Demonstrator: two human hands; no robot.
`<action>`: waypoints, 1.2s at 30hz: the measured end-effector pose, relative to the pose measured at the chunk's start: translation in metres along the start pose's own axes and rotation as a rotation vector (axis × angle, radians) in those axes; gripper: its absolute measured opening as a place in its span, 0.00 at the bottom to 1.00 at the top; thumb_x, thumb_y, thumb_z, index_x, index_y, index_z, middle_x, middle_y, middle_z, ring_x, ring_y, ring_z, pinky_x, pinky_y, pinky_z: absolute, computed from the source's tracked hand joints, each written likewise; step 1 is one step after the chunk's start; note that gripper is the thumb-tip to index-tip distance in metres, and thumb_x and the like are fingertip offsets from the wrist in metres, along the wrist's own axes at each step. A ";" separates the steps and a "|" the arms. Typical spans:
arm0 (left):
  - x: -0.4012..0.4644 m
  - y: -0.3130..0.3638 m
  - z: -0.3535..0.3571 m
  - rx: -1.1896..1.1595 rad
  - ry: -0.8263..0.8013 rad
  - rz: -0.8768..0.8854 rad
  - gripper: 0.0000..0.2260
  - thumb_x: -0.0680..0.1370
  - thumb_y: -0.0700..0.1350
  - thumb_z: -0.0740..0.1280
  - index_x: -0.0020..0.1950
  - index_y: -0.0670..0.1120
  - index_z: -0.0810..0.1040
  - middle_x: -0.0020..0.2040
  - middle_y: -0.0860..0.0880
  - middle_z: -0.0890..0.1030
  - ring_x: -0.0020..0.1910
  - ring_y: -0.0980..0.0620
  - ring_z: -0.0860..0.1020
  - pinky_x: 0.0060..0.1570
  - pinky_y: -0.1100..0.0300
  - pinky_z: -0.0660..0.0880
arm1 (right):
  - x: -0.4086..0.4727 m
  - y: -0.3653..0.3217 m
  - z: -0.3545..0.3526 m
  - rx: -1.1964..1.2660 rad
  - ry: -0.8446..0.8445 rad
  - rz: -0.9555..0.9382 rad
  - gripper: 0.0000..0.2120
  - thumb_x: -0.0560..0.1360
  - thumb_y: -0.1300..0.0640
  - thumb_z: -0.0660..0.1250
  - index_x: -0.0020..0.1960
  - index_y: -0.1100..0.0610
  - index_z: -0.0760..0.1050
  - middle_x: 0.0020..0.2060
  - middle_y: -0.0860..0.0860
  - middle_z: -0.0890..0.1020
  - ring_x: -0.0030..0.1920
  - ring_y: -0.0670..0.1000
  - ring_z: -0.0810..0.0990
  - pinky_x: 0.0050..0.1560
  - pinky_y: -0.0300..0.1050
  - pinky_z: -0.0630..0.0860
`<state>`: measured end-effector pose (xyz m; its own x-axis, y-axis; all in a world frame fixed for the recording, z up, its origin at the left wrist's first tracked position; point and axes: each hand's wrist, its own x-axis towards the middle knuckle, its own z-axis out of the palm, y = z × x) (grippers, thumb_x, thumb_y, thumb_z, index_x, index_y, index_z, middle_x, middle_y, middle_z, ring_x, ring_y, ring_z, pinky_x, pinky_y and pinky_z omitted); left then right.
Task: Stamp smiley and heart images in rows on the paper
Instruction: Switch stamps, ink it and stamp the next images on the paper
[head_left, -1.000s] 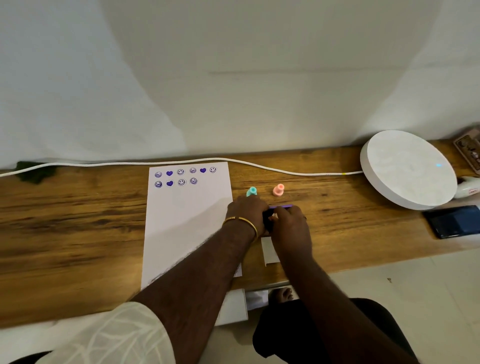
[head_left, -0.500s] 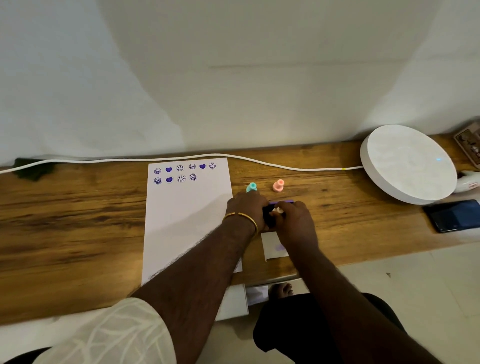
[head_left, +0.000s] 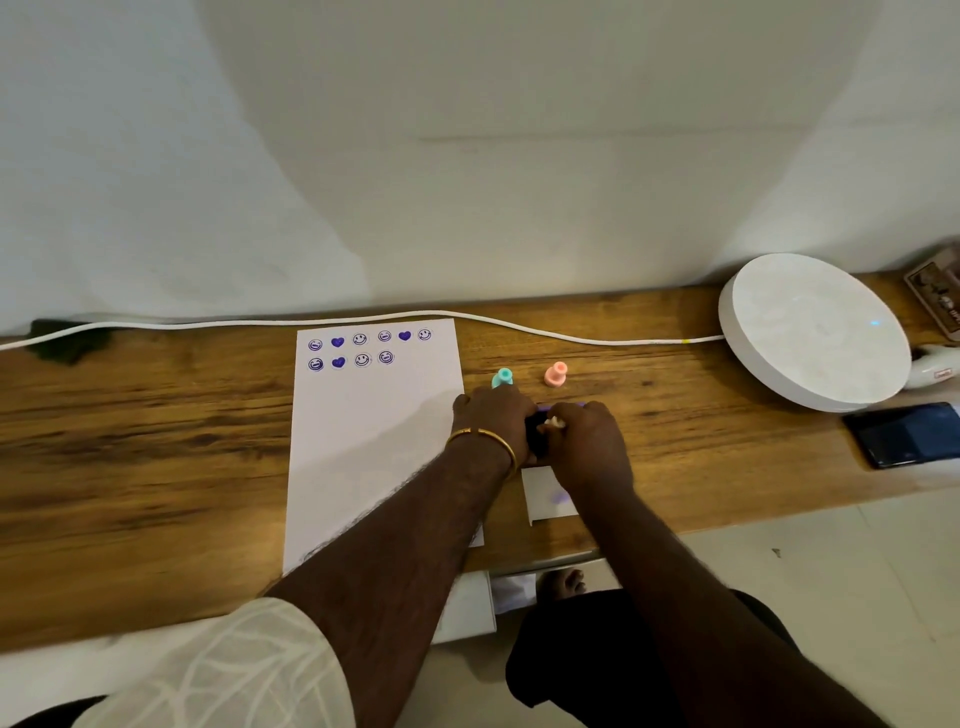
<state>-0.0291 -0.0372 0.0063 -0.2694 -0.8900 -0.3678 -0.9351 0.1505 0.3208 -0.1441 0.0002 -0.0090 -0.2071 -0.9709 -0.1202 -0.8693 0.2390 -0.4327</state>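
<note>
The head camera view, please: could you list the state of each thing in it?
White paper sheet: flat; second row unfinished.
Teal stamp: upright, untouched.
Pink stamp: upright, untouched.
Dark ink pad: held between both hands.
Left hand: on pad.
Right hand: gripping a small pale piece.

We see a wooden table (head_left: 130, 441) with strong dark grain and a low satin sheen, and on it a smooth matt sheet of paper (head_left: 363, 441) printed in purple ink. At one o'clock from the paper stand a teal stamp (head_left: 502, 378) and a pink stamp (head_left: 556, 374), both looking like smooth plastic. At three o'clock we find a round white lamp (head_left: 815, 332) with a faintly mottled matt face, a glossy dark phone (head_left: 909, 434), and on the left wrist a shiny gold-coloured metal bangle (head_left: 485, 441).
</note>
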 end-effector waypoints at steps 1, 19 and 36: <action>0.000 0.000 0.000 0.009 0.000 -0.003 0.19 0.72 0.53 0.73 0.61 0.52 0.79 0.54 0.47 0.81 0.58 0.44 0.75 0.60 0.48 0.70 | 0.000 -0.001 0.001 -0.026 -0.001 -0.007 0.12 0.76 0.59 0.68 0.59 0.54 0.79 0.56 0.56 0.78 0.50 0.51 0.79 0.49 0.43 0.78; -0.008 -0.013 0.007 0.127 0.086 0.185 0.29 0.73 0.57 0.70 0.70 0.51 0.67 0.67 0.47 0.73 0.67 0.42 0.65 0.64 0.44 0.60 | -0.002 -0.004 -0.012 -0.001 0.050 -0.018 0.08 0.77 0.59 0.66 0.55 0.57 0.80 0.51 0.56 0.80 0.47 0.52 0.79 0.49 0.45 0.78; -0.025 -0.248 -0.042 0.045 0.348 -0.206 0.44 0.66 0.74 0.60 0.75 0.50 0.62 0.75 0.51 0.64 0.73 0.46 0.61 0.67 0.44 0.59 | 0.035 -0.107 0.007 0.761 -0.176 0.199 0.08 0.74 0.51 0.72 0.50 0.54 0.83 0.38 0.49 0.84 0.35 0.46 0.78 0.33 0.39 0.74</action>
<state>0.2194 -0.0699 -0.0277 0.0110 -0.9948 -0.1009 -0.9727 -0.0340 0.2297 -0.0556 -0.0587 0.0272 -0.1968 -0.9078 -0.3704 -0.2660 0.4131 -0.8710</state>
